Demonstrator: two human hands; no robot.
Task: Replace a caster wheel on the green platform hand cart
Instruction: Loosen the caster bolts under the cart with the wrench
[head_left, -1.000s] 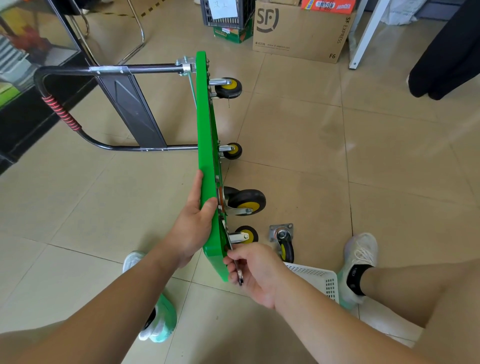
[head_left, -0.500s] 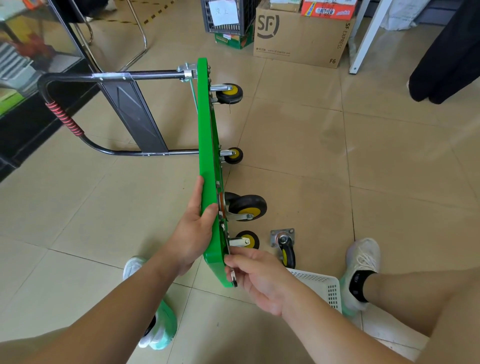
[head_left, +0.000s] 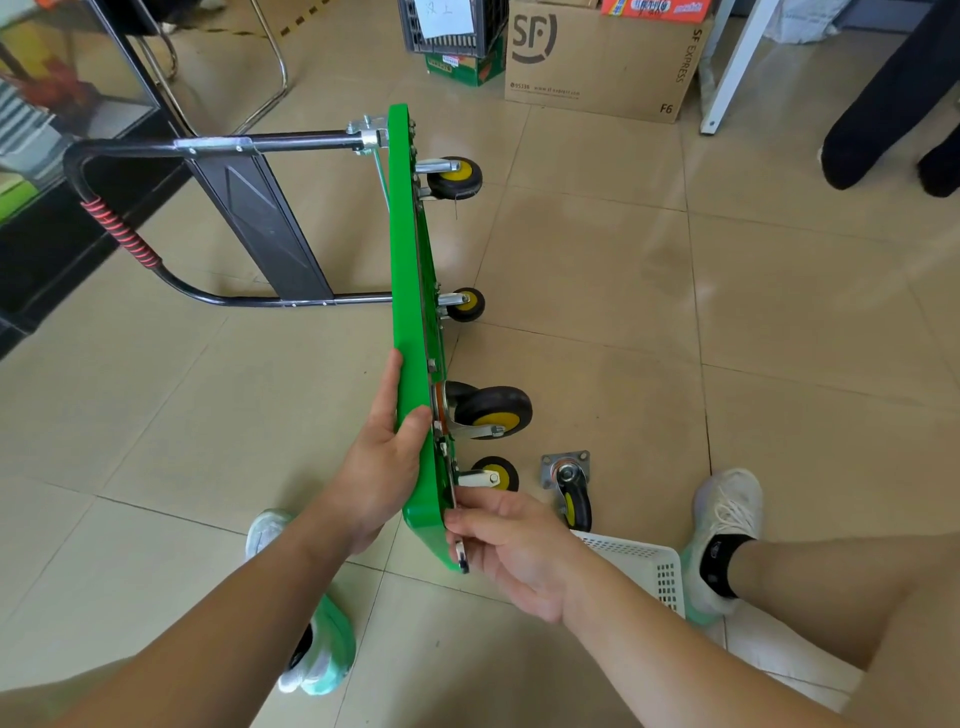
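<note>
The green platform cart (head_left: 410, 270) stands on its edge on the tiled floor, black handle (head_left: 119, 228) folded out to the left. Several black-and-yellow caster wheels stick out on its right side; the large one (head_left: 493, 413) is nearest my hands. My left hand (head_left: 382, 457) grips the deck's near edge, thumb over the rim. My right hand (head_left: 511, 543) holds a small metal wrench (head_left: 461, 556) against the deck's underside, just below the nearest small caster (head_left: 496, 474). A loose caster (head_left: 571, 488) with a metal plate lies on the floor to the right.
A white perforated basket (head_left: 644, 566) sits by my right foot (head_left: 727, 525). My left foot (head_left: 317, 654) is under the cart's near corner. Cardboard boxes (head_left: 602, 57) and a black crate (head_left: 452, 26) stand at the back. Another person's dark legs (head_left: 883, 104) are far right.
My right hand has shifted slightly along the deck's underside with the wrench. My view has tilted slightly; the cart and my left hand have stayed in place.
</note>
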